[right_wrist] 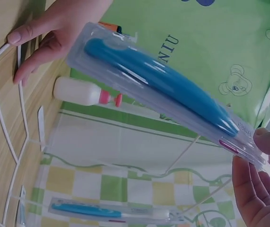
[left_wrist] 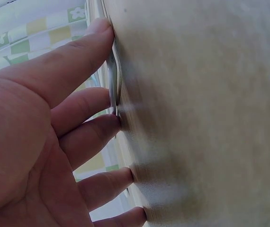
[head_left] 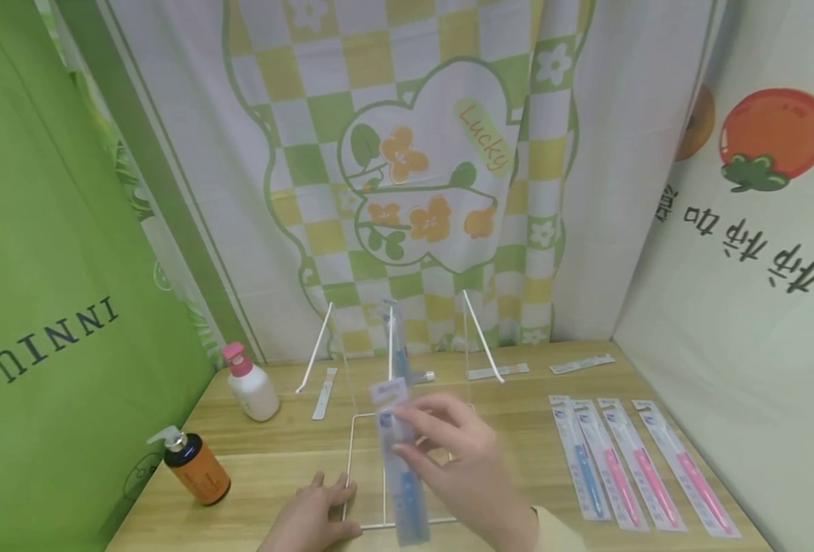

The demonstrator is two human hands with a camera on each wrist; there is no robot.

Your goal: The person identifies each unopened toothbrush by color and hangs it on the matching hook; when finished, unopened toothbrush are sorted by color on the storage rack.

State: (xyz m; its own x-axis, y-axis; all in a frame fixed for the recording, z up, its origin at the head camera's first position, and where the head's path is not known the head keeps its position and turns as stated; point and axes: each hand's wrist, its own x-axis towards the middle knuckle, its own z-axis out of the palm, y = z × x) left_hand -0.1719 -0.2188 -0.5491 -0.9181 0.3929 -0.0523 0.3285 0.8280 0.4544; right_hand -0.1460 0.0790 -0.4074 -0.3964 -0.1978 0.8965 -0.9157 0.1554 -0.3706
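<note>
Pinched just below its hanger hole by the right hand (head_left: 465, 456), the blue toothbrush pack (head_left: 402, 483) was slightly tilted above the base of the wire rack (head_left: 350, 448); it looked light, stiff and slick, best taken by that narrow end. The left hand (head_left: 313, 514), fingers spread, touched the rack's base without closing round it. The wood-grain bench (head_left: 276, 460) stood before a checkered curtain (head_left: 327, 115).

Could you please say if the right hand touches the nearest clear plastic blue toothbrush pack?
Touching: the right wrist view shows the right hand pinching the blue toothbrush pack at one end.
</note>
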